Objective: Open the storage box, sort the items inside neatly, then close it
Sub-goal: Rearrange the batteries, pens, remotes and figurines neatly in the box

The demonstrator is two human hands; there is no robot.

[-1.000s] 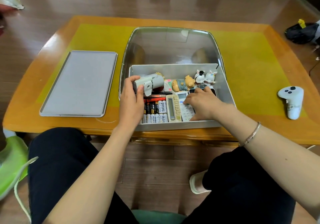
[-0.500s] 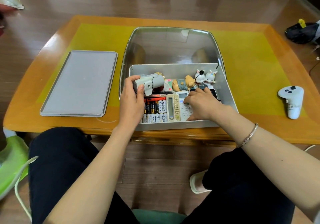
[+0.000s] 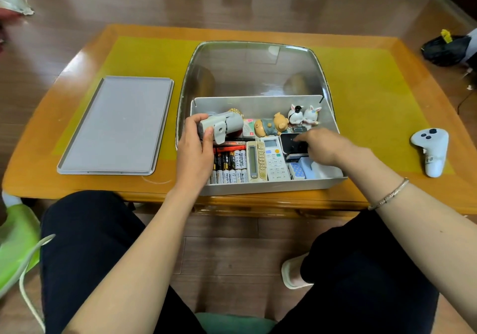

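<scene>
Fingers (image 3: 192,124) of the left hand (image 3: 196,150) curled round a grey handheld gadget (image 3: 222,126) at the box's upper-left corner, thumb pressed on its near face. Far left in the frame lay the grey lid (image 3: 116,124), flat on the table (image 3: 387,80). At centre stood the open storage box (image 3: 271,186): batteries (image 3: 229,166) in rows, two remote controls (image 3: 265,159) side by side, animal figurines (image 3: 289,122) along the upper edge. Right of these, the right hand (image 3: 322,148) rested loosely curled on a black device (image 3: 293,142); whether it gripped or only nudged it I could not tell. Sorting seemed nearly done; next the gadget needed a free slot, then the lid fetched. What lay beneath the right palm stayed hidden. A white controller (image 3: 431,150) sat at far right.
</scene>
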